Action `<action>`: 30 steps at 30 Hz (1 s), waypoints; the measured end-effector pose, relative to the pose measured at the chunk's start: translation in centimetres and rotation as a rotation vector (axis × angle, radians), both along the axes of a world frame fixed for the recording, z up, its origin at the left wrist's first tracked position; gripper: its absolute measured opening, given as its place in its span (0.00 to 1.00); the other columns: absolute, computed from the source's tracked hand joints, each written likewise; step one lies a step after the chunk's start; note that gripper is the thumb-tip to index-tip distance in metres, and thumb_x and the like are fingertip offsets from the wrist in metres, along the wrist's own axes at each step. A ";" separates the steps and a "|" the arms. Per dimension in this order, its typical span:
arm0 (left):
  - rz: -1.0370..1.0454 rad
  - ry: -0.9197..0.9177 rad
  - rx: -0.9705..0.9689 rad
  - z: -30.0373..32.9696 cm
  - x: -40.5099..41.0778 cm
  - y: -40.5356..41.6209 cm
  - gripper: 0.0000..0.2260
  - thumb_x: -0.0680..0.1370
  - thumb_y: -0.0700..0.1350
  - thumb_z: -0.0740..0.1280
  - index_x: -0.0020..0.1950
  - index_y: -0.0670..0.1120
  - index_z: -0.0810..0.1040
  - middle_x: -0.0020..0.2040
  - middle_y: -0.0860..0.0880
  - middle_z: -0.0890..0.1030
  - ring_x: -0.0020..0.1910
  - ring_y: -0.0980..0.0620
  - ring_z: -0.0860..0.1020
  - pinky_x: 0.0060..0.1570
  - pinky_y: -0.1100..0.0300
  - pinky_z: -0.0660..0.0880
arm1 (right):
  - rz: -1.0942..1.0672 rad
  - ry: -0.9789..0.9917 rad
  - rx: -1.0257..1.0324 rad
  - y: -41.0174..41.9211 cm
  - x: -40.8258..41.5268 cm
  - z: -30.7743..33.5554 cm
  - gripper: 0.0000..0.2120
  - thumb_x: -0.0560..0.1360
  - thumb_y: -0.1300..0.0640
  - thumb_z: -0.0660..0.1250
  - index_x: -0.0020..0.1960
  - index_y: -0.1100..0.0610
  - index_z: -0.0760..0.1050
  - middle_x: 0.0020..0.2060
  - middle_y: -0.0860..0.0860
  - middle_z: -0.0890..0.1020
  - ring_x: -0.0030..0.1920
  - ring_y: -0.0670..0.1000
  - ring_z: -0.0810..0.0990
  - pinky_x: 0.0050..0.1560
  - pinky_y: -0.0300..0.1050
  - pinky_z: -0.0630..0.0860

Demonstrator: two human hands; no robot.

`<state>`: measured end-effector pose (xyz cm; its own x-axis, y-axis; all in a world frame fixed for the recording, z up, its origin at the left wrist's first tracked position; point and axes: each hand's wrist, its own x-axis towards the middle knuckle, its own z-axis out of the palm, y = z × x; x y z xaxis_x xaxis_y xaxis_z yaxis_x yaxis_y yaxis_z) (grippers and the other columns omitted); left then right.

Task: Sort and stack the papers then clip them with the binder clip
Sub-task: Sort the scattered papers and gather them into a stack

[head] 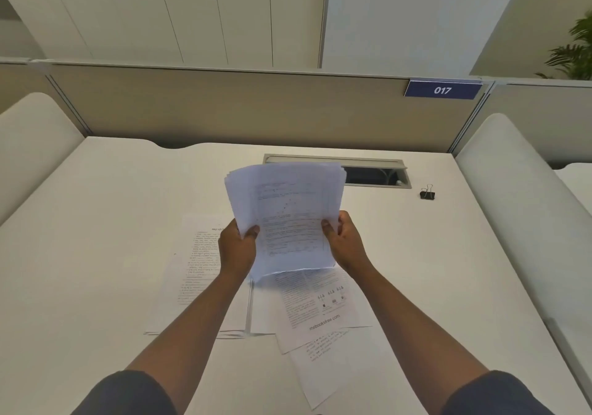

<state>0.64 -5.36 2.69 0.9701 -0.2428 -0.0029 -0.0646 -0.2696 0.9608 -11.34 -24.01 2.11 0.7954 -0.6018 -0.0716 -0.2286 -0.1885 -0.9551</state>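
A: Where is the stack of papers (285,216)?

B: Held up above the middle of the table (96,222), tilted away from the person. The left hand (238,248) pinches its lower left edge and the right hand (344,241) its lower right edge, thumbs on the printed face. Each grip is clenched on the stack.

A: Is it squared?

B: No. The top corners fan out on the left and the bottom edge sags and curls. The sheets are thin, limp white paper with fine black print.

A: And the rest?

B: More loose sheets (198,273) lie flat on the table under the arms, overlapping at odd angles, some near the front edge. The binder clip (428,192), small, black, with wire handles, sits well apart at the far right, beside the open cable slot (371,176).

A: What could go wrong?

B: I'd say the smooth sheets could slip from so low a pinch and scatter. Tapping them uneven would leave stray corners outside the clip. A near sheet could also be brushed off the slick table by a forearm.
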 end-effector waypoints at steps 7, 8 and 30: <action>0.116 -0.016 0.084 0.3 4.3 2.1 0.10 0.75 0.39 0.68 0.56 0.43 0.79 0.48 0.48 0.80 0.45 0.45 0.79 0.46 0.53 0.76 | -0.057 0.413 -0.243 -1.0 -1.7 -3.7 0.23 0.76 0.51 0.68 0.66 0.58 0.68 0.58 0.56 0.80 0.57 0.55 0.79 0.54 0.45 0.74; 0.126 0.006 0.096 0.1 4.8 2.5 0.09 0.74 0.39 0.68 0.54 0.44 0.78 0.47 0.48 0.80 0.46 0.44 0.79 0.47 0.51 0.77 | -0.027 0.509 -0.295 -0.7 -1.9 -4.3 0.25 0.75 0.51 0.69 0.68 0.59 0.67 0.60 0.58 0.78 0.61 0.57 0.77 0.60 0.47 0.73; 0.083 0.285 0.156 -5.0 5.8 8.4 0.18 0.73 0.37 0.66 0.62 0.45 0.78 0.51 0.48 0.80 0.49 0.41 0.79 0.53 0.47 0.77 | -0.252 0.860 -0.325 -0.4 -3.9 -5.5 0.22 0.72 0.48 0.72 0.61 0.57 0.75 0.59 0.58 0.72 0.61 0.61 0.73 0.59 0.55 0.74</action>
